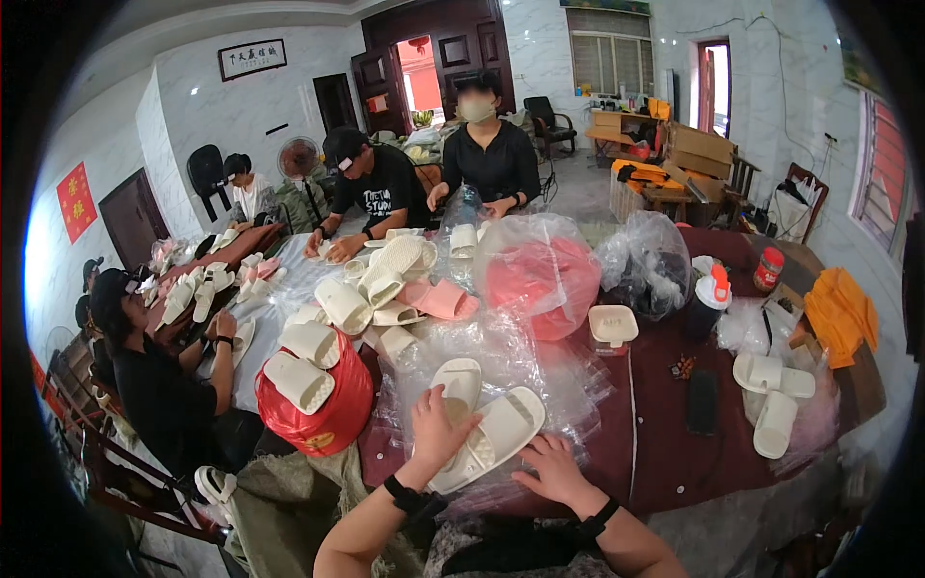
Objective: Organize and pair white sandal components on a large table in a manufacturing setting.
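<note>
We are resting our left hand (439, 430) on unbagged slippers (511, 422), perhaps gripping one; our right hand (559, 472) is lying open; a heap (383, 287) is sitting unbagged at eleven o'clock.

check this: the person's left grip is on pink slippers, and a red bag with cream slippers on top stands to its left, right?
Not quite: in the head view, the slippers at the left grip are cream, not pink. The rest holds, red bag included.
</note>
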The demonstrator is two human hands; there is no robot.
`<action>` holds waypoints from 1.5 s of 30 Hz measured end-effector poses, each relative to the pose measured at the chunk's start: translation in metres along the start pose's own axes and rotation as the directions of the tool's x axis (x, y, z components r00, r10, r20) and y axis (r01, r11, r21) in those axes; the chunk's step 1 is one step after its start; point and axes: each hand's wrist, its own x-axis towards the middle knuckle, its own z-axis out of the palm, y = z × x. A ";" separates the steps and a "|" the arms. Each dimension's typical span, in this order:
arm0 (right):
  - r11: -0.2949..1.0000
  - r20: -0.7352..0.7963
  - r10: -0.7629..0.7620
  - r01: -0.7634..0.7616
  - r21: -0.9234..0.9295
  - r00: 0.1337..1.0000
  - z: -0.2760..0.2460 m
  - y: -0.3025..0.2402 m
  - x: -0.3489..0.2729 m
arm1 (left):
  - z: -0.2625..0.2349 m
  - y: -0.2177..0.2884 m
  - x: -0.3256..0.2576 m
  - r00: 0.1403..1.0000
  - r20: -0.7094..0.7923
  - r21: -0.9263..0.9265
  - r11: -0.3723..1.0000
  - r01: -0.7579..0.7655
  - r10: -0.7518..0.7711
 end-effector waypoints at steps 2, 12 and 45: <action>1.000 0.007 -0.007 0.007 0.003 1.000 0.000 -0.002 0.004 | 0.008 -0.014 -0.013 1.000 -0.021 -0.028 0.999 0.017 -0.017; 0.999 0.024 0.009 -0.008 -0.038 1.000 0.002 0.002 0.005 | -0.012 -0.041 -0.037 0.985 0.172 0.056 0.998 -0.042 0.032; 0.943 -0.212 0.290 -0.316 -0.102 0.933 -0.035 -0.004 0.049 | -0.011 0.001 -0.076 0.967 0.214 -0.046 0.990 -0.135 0.141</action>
